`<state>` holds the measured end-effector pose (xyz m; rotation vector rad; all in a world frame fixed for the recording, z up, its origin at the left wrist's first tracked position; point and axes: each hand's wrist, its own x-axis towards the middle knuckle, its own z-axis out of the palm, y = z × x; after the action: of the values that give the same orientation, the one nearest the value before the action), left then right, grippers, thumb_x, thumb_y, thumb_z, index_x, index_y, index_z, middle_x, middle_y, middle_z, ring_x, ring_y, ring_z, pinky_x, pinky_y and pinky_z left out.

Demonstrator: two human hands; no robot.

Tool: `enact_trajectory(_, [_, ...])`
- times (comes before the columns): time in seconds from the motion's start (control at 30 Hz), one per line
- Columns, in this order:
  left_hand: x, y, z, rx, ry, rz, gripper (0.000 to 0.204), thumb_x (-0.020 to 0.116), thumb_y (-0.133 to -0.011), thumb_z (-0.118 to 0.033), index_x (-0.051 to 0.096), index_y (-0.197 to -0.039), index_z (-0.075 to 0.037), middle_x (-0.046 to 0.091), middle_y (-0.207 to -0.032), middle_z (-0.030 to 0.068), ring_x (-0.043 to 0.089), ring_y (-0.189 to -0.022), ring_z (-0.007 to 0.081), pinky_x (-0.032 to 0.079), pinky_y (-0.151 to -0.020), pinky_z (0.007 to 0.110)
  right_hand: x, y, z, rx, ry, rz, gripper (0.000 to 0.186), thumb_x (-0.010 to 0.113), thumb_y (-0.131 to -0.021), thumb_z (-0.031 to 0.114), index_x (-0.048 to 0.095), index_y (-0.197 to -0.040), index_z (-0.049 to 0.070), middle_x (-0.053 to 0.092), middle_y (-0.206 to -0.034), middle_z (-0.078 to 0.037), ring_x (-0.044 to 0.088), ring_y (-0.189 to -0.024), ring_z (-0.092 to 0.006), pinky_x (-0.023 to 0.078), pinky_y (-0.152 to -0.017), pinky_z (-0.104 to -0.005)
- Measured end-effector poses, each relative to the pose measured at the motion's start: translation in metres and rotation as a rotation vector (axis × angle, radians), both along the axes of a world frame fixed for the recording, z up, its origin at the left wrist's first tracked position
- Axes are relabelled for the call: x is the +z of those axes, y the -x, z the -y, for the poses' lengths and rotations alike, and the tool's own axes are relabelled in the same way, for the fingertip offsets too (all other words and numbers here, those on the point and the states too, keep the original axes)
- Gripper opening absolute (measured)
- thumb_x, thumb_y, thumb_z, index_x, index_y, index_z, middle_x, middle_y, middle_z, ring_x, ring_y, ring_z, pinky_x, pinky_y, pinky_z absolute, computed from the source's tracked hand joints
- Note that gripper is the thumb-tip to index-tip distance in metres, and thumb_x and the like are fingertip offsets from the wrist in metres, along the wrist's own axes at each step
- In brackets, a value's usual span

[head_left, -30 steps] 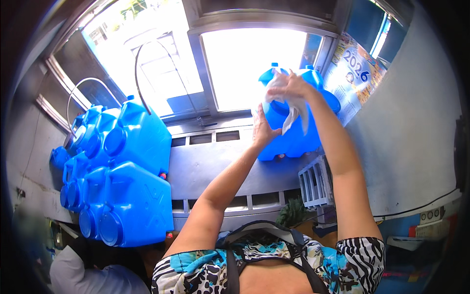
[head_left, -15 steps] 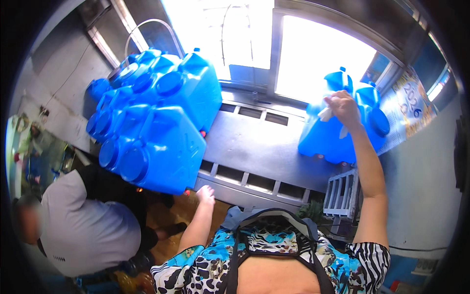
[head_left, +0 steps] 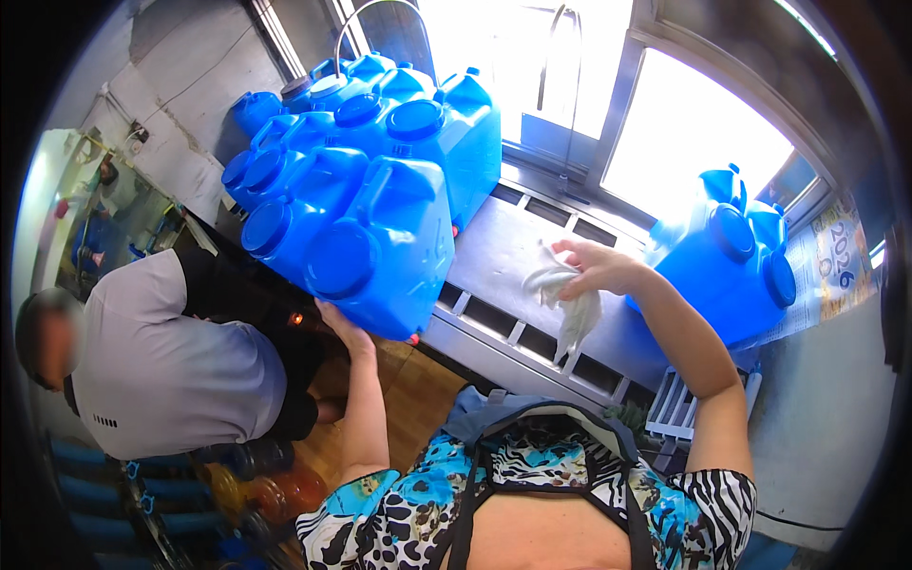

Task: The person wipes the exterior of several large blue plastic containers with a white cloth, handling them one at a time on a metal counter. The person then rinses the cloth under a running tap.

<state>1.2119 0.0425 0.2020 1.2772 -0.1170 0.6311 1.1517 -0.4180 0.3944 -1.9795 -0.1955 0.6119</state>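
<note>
My left hand [head_left: 347,328] grips the lower left edge of the nearest blue water jug [head_left: 404,247] in the left group, its fingertips partly hidden by the jug. This jug has a large round cap and stands among several similar blue jugs [head_left: 470,128]. My right hand [head_left: 598,266] holds a bunched white cloth [head_left: 560,304], which hangs from my fingers over the metal counter [head_left: 484,256], between the left group and the blue jugs [head_left: 693,285] at the right by the window.
A person in a light grey shirt [head_left: 185,380] bends at the lower left. Behind them are a bright shelf [head_left: 71,190] and colored bottles [head_left: 261,499] on the wooden floor [head_left: 413,389]. Hoses hang by the windows. A grey slatted rack [head_left: 679,408] is at the lower right.
My view has swung left. My left hand has left the right-hand jugs and now grips the near left jug. My right hand has moved leftward off those jugs with the cloth.
</note>
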Motion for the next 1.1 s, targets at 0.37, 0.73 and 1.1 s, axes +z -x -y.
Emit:
enact_trajectory(0.37, [0.070, 0.041, 0.041, -0.096, -0.702, 0.002, 0.154, 0.099, -0.044, -0.056, 0.013, -0.161, -0.002, 0.023, -0.162, 0.0239, 0.024, -0.151, 0.0381, 0.025, -0.122, 0.049, 0.015, -0.032, -0.184, 0.463, 0.250, 0.903, 0.033, 0.063, -0.093, 0.049, 0.076, -0.119, 0.032, 0.049, -0.153, -0.010, 0.027, -0.152, -0.0362, 0.023, -0.113, -0.0721])
enact_trajectory(0.73, [0.066, 0.075, 0.073, -0.203, -0.338, -0.100, 0.119, 0.103, -0.051, -0.035, 0.046, -0.149, 0.002, 0.063, -0.134, 0.0160, 0.061, -0.120, 0.0243, 0.051, -0.103, 0.039, -0.013, -0.010, -0.194, -0.349, 0.066, 0.796, 0.061, 0.082, -0.070, 0.049, 0.075, -0.120, 0.016, 0.062, -0.118, -0.022, 0.060, -0.113, -0.0405, 0.050, -0.095, -0.0522])
enact_trajectory(1.1, [0.062, 0.090, 0.184, -0.634, -0.342, 0.029, 0.131, 0.102, -0.052, -0.042, 0.031, -0.156, -0.003, 0.053, -0.144, 0.0223, 0.055, -0.131, 0.0318, 0.045, -0.110, 0.043, -0.014, 0.054, -0.070, -0.782, 0.086, 0.773, 0.038, 0.079, -0.084, 0.034, 0.073, -0.116, 0.016, 0.074, -0.086, -0.014, 0.072, -0.088, -0.0287, 0.058, -0.076, -0.0358])
